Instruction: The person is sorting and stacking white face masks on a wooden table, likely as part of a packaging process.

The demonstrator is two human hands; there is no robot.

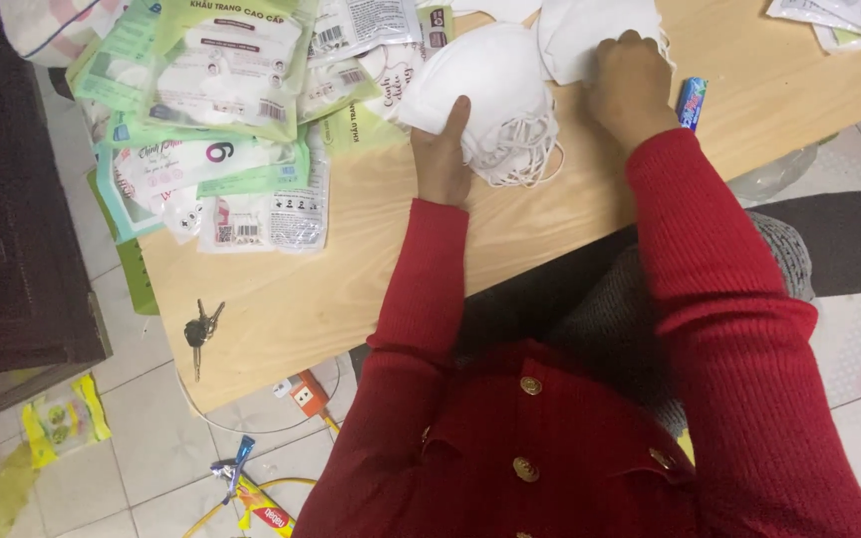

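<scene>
Left hand [442, 149] grips the stack of white moulded fabric face masks [490, 95] at upper centre of the frame, on the light wooden table [351, 289]. Right hand [630, 85], fingers curled, presses a flat white mask sheet [580, 35] just beside the stack. Green-and-white packets [221, 110] lie upper left.

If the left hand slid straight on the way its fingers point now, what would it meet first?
The left hand already rests against the stack of white cup-shaped face masks; going on up the wooden table, it would probably just push further into that stack.
</scene>
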